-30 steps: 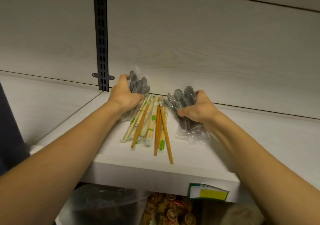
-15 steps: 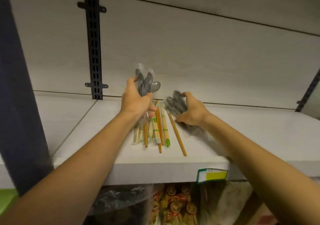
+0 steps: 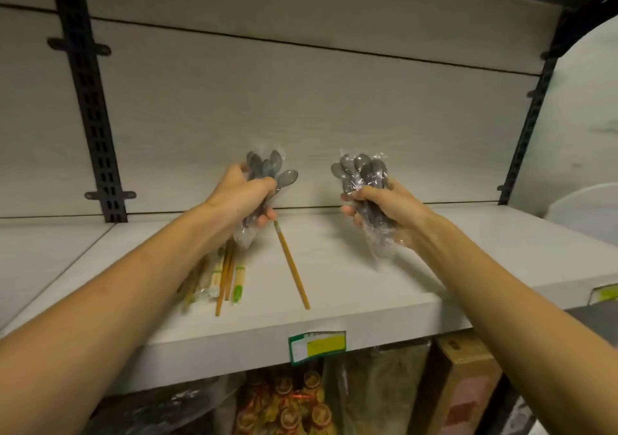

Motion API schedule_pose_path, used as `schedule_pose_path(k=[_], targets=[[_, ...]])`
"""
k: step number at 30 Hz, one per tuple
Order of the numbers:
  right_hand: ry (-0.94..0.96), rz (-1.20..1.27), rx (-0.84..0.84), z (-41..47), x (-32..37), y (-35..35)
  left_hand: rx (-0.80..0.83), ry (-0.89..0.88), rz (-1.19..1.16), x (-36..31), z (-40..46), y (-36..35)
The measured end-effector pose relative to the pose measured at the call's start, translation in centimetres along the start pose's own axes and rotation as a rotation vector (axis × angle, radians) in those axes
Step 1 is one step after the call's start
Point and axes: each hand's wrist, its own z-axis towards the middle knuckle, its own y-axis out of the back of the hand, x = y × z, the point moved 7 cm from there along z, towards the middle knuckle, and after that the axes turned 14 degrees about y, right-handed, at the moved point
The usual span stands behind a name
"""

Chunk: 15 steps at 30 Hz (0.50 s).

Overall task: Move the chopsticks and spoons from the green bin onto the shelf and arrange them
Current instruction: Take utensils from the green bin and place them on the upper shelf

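Pale wood-grain board makes up the shelf [image 3: 351, 287], and everything else is placed against it. Behind the shelf rises a matching back panel [image 3: 301, 116] with a black slotted upright [image 3: 90, 100] at the left. Below the shelf's front edge, packaged goods [image 3: 287, 408] fill the lower level, and a green and yellow price tag [image 3: 317, 347] sticks to the edge itself.

Above the shelf, clear of its surface, the left hand [image 3: 240, 197] is clenched around a clear-wrapped left spoon bundle [image 3: 267, 173], grey bowls pointing up. To the right of it, also raised off the shelf, the right hand [image 3: 384, 203] grasps the right spoon bundle [image 3: 363, 173] the same way (its loose plastic tail hangs below the fist).

Flat on the shelf, under the left forearm, lies a heap of chopsticks [image 3: 220, 274], some bare wood, some in paper sleeves with green marks. A single chopstick [image 3: 292, 267] lies apart on the shelf just right of that heap, slanting toward the front edge.
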Motion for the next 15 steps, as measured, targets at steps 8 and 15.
schedule_pose_path(k=[8,15], targets=[[0.109,-0.300,-0.020,1.0,1.9,12.8,0.133,-0.008,0.049,-2.1,1.2,-16.1],[-0.063,-0.316,-0.101,2.4,0.9,28.5,0.085,0.049,0.076,-2.6,2.7,-29.0]])
